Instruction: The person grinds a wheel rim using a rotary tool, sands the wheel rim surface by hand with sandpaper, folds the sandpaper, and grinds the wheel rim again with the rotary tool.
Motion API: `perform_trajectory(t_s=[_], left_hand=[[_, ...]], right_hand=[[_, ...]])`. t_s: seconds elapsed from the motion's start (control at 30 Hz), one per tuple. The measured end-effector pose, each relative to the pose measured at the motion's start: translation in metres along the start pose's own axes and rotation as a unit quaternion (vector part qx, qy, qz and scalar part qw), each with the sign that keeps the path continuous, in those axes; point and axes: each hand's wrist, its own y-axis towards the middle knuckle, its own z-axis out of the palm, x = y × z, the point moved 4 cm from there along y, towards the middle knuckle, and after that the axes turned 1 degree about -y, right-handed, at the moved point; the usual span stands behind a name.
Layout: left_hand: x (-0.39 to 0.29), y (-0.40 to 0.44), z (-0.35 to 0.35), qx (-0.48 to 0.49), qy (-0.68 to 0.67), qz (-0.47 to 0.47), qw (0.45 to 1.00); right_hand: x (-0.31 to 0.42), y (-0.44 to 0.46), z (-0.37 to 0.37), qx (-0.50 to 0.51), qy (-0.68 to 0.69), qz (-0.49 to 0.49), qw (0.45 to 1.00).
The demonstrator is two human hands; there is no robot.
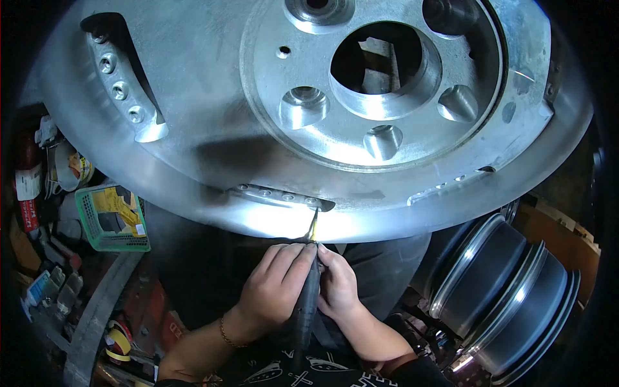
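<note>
Both hands meet below the near rim of a large round metal part [193, 155]. My left hand [276, 278] has its fingers wrapped over a dark, long-bodied tool [309, 300]. On the tool's other side, my right hand [338, 281] closes against it with thumb and fingers. The tool's thin tip [316, 219] points away from me and reaches the right end of a curved slot [284, 197] with several small screws or holes along it. Whether the tip touches the metal cannot be made out. Bright light falls on the rim there.
A green basket [146, 240] with yellow items stands at the left, near bottles and cans. Metal wheel rims [509, 290] lie at the lower right beside a cardboard box [567, 238]. Yellow tape rolls [118, 340] sit at the lower left.
</note>
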Motion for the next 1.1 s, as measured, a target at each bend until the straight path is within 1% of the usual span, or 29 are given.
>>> perform_trajectory(t_s=[0.1, 0.17, 0.23, 0.3, 0.43, 0.5, 0.53, 0.67, 0.73, 0.97, 1.03, 1.1], left_hand=[[0.002, -0.002, -0.002, -0.005, 0.004, -0.006, 1.0], [0.002, -0.005, -0.003, 0.005, 0.01, -0.008, 1.0], [0.002, -0.007, -0.004, 0.014, 0.015, -0.011, 1.0], [0.002, -0.007, -0.005, 0.011, 0.007, -0.026, 1.0], [0.001, -0.003, -0.003, -0.015, 0.015, -0.015, 1.0], [0.001, -0.003, 0.0, -0.003, 0.019, -0.001, 1.0], [0.001, -0.004, 0.001, 0.002, 0.014, -0.002, 1.0], [-0.002, -0.005, 0.0, 0.015, 0.022, -0.017, 0.999], [-0.002, -0.006, -0.001, 0.022, 0.036, -0.015, 0.999], [-0.005, -0.003, -0.001, 0.033, 0.018, -0.007, 0.999], [-0.006, -0.002, -0.001, 0.04, 0.034, -0.005, 0.999], [-0.007, -0.004, -0.001, 0.043, 0.036, -0.012, 0.998]], right_hand=[[-0.001, 0.001, 0.004, 0.014, -0.002, 0.007, 1.0], [-0.002, 0.002, 0.006, 0.066, -0.001, 0.019, 0.998], [-0.003, 0.004, 0.007, 0.073, -0.015, 0.019, 0.997], [-0.002, 0.003, 0.011, 0.036, -0.044, 0.013, 0.998], [-0.003, 0.002, 0.008, 0.033, -0.039, 0.02, 0.998], [0.001, 0.0, 0.012, -0.063, -0.065, -0.015, 0.996], [0.003, -0.001, 0.016, -0.074, -0.074, -0.024, 0.994], [0.001, 0.001, 0.015, -0.069, -0.09, -0.017, 0.993], [0.003, 0.002, 0.023, -0.105, -0.089, -0.007, 0.99], [0.004, -0.001, 0.017, -0.104, -0.087, -0.015, 0.991], [0.003, 0.001, 0.016, -0.08, -0.09, -0.018, 0.993], [0.002, 0.001, 0.015, -0.079, -0.082, -0.012, 0.993]])
